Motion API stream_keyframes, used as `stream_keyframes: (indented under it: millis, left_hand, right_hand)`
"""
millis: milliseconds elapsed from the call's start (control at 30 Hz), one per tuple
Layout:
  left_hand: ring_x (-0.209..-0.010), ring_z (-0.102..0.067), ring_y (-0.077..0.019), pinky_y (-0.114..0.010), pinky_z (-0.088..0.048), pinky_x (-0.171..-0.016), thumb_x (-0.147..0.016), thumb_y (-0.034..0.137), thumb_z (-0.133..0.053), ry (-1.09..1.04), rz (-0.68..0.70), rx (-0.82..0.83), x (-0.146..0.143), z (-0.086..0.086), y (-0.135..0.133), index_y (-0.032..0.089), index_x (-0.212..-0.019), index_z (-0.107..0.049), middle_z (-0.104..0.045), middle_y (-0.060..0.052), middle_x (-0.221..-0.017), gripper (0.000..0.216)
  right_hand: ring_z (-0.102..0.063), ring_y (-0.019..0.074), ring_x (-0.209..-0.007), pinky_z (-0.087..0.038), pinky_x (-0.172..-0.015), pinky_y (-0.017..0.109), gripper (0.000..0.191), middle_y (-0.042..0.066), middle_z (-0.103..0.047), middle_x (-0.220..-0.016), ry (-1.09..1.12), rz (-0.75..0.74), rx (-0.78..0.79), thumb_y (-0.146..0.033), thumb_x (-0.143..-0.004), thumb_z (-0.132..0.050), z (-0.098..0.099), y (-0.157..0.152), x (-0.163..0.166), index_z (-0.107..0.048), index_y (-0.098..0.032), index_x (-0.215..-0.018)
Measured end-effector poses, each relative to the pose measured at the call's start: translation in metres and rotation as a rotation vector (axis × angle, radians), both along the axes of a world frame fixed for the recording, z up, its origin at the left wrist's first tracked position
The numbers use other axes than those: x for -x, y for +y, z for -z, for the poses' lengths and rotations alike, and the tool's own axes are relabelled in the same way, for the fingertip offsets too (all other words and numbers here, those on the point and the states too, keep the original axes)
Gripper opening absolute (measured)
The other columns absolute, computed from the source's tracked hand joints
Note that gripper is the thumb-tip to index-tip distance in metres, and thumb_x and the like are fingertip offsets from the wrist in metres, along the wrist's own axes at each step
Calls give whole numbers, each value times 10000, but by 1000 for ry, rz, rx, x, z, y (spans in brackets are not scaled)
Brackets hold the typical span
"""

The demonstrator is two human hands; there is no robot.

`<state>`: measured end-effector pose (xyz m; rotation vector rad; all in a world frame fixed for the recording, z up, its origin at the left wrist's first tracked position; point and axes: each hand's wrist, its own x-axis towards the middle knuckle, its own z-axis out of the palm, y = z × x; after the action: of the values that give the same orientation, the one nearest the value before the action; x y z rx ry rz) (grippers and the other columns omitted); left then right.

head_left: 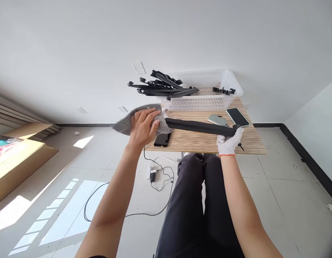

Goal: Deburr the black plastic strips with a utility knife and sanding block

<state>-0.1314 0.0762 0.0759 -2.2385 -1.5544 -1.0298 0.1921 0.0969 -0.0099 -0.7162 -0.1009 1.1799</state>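
My bare left hand (144,126) presses a grey cloth (124,124) around the left end of a long black plastic strip (199,126). That end of the strip is hidden under the cloth. In a white knit glove with an orange cuff edge, my right hand (229,141) grips the strip's right end. The strip is held nearly level above the wooden-slat table (192,143). Below the cloth lies a dark phone (163,139), partly covered from view.
A white plastic basket (198,104) against the wall holds several black strips (168,87) and small black parts (224,91). Two more phones, one pale green (217,120) and one black-screened (237,117), lie at right. Cables (163,179) trail over the floor; a cardboard box (20,161) stands left.
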Motion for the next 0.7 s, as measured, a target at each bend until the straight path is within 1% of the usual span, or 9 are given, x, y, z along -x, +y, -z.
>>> stream_keyframes:
  millis: [67,133,167,267,367,467,567,633,700]
  left_hand:
    - [-1116,-589,-290,-449,-413,-1023,-955,532,-407,52,-15,180,5,5,-1,212,-1233,-655,-695,-121,-1134,491]
    - [-908,-641,-243,-368,-488,-878,-902,534,-497,-27,-75,348,15,9,-5,222,-1191,-682,-721,-75,-975,464]
    - [-824,-639,-221,-334,-499,-802,-860,537,-551,-88,-116,407,21,12,-9,226,-1128,-708,-722,-52,-919,440]
    - [-744,-616,-191,-270,-481,-675,-741,544,-673,-254,-126,503,36,15,-26,204,-929,-741,-712,-26,-817,394]
    - [-657,-576,-171,-241,-443,-570,-715,542,-708,-440,-110,606,45,15,-46,190,-794,-732,-670,-20,-694,361]
    - [-642,-590,-183,-249,-471,-555,-673,549,-762,-652,-27,777,53,15,-61,190,-746,-743,-684,-39,-686,368]
    - [-671,-648,-224,-312,-551,-610,-598,556,-830,-884,64,923,61,16,-68,187,-852,-771,-725,-67,-749,452]
    - [-678,-669,-235,-347,-579,-639,-595,553,-841,-961,80,953,64,17,-69,188,-938,-769,-739,-75,-790,506]
    - [-693,-674,-225,-331,-580,-640,-610,523,-845,-950,59,930,62,16,-68,191,-971,-760,-744,-73,-822,498]
  right_hand:
    - [-320,66,-302,-214,-265,187,526,-68,-446,-490,-9,-3,4,-749,-852,-412,0,-2,-1,-476,-238,-746]
    - [-300,66,-289,-200,-261,192,556,-80,-390,-458,-12,-20,12,-779,-829,-415,0,-3,-1,-464,-237,-716]
    - [-289,67,-281,-192,-259,195,572,-87,-362,-443,-14,-33,16,-797,-816,-414,0,-4,-1,-466,-237,-709]
    - [-272,70,-266,-187,-259,206,591,-92,-343,-428,-30,-43,20,-816,-805,-403,0,-4,-1,-481,-238,-709]
    - [-274,66,-268,-192,-264,211,584,-85,-379,-447,-50,-34,-6,-803,-816,-414,2,-3,-1,-482,-234,-705]
    - [-262,67,-267,-174,-260,215,595,-84,-362,-439,-64,-40,-15,-816,-807,-414,4,-2,-1,-488,-235,-697]
    - [-246,66,-266,-161,-256,217,608,-87,-330,-426,-63,-40,17,-835,-788,-412,4,-2,-2,-495,-240,-690]
    - [-250,63,-270,-163,-255,218,603,-84,-349,-444,-55,-30,42,-834,-784,-417,3,-2,-2,-492,-242,-696]
    - [-273,59,-278,-174,-255,218,591,-76,-403,-483,-47,-9,55,-825,-789,-425,2,-2,-1,-490,-242,-717]
